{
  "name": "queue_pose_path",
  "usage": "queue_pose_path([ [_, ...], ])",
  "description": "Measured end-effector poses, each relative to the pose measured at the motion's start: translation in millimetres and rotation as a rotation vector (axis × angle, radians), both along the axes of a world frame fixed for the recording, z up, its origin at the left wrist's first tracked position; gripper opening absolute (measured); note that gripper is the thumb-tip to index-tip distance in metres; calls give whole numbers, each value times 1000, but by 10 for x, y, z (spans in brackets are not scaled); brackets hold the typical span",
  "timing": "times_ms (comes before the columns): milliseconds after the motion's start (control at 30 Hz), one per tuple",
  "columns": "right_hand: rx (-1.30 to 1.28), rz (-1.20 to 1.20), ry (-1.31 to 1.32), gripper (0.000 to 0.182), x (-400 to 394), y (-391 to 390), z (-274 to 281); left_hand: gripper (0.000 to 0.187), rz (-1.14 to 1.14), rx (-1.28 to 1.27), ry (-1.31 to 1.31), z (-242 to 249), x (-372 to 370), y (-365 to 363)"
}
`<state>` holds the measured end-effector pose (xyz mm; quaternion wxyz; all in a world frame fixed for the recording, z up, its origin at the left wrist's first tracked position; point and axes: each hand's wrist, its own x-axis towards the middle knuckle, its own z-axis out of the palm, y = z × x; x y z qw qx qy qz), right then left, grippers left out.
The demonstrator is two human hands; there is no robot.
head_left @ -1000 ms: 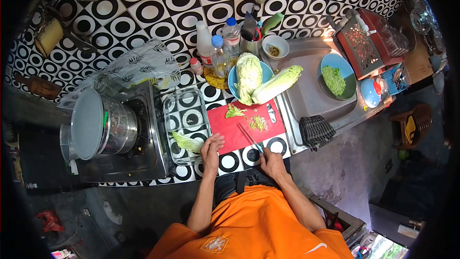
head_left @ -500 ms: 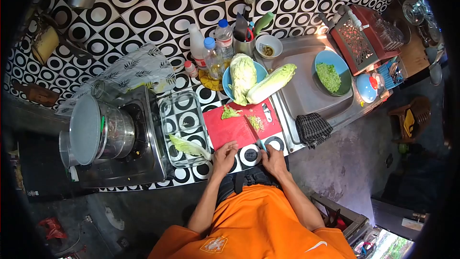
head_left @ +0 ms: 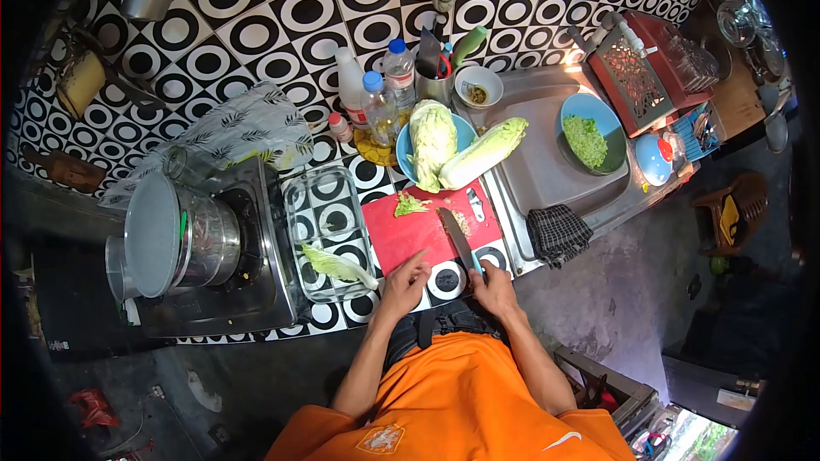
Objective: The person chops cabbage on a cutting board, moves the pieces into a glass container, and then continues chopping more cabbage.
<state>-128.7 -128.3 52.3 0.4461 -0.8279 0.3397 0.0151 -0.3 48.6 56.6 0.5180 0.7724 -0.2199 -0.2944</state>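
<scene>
My right hand point(head_left: 494, 287) is closed around the blue handle of a kitchen knife point(head_left: 459, 237). Its blade lies over the red cutting board point(head_left: 393, 230), with its broad side showing and partly covering a small heap of chopped bits point(head_left: 462, 220). At the board's front left edge, my left hand point(head_left: 403, 287) holds nothing, its index finger stretched out and apart from the thumb. A torn piece of leafy cabbage point(head_left: 411, 203) lies near the board's far edge. Left of my left hand, a cabbage leaf point(head_left: 336, 265) rests in a glass baking dish point(head_left: 289, 205), its stem over the rim.
Two napa cabbages point(head_left: 433, 138) sit in a blue bowl point(head_left: 405, 152) behind the board. Bottles point(head_left: 380, 107) stand behind it. To the right, a bowl of shredded greens point(head_left: 586, 142) sits in the sink point(head_left: 534, 154). A large pot point(head_left: 209, 239) stands on the stove at left.
The knife blade has turned from edge-on to showing its broad side, and now covers part of the chopped bits. My left fingers have lifted and spread slightly.
</scene>
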Motion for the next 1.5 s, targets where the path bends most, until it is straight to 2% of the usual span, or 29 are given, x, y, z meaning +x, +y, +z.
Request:
queue_pose_path([
  [67,129,-15,43,23,-6,-19,56,49,-139,27,-119,75,1,-80],
  [133,314,-58,98,22,21,-20,363,56,-295,63,-231,139,17,-185],
  [233,485,-89,86,25,-9,-34,540,63,-418,127,-316,26,41,-312],
  [333,546,-157,102,22,-50,-50,612,67,-491,211,-254,-22,109,-425],
  [433,550,-195,106,22,-96,-69,675,71,-485,244,-295,-50,148,-515],
  [633,602,-248,91,23,-215,-93,670,77,-446,306,-213,-88,274,-663],
  [733,495,-242,93,27,-218,-99,733,77,-286,227,-232,-67,293,-670],
  [833,20,-77,2,32,-310,-107,506,75,-218,152,-130,-94,352,-651],
  [933,-306,37,65,40,-301,-86,523,74,-207,139,-145,16,338,-608],
  [1033,-336,87,110,41,-227,-54,619,75,-308,133,-337,255,199,-582],
  [1067,-353,104,106,42,-213,-45,613,72,-353,156,-289,284,151,-584],
  [1167,-396,148,80,44,-190,-42,562,68,-412,181,-543,312,-11,-567],
  [1300,-393,164,25,42,-238,-44,546,68,-421,295,-568,218,-33,-557],
  [1500,-352,156,16,40,-333,-62,623,71,-301,400,-515,96,142,-541],
])
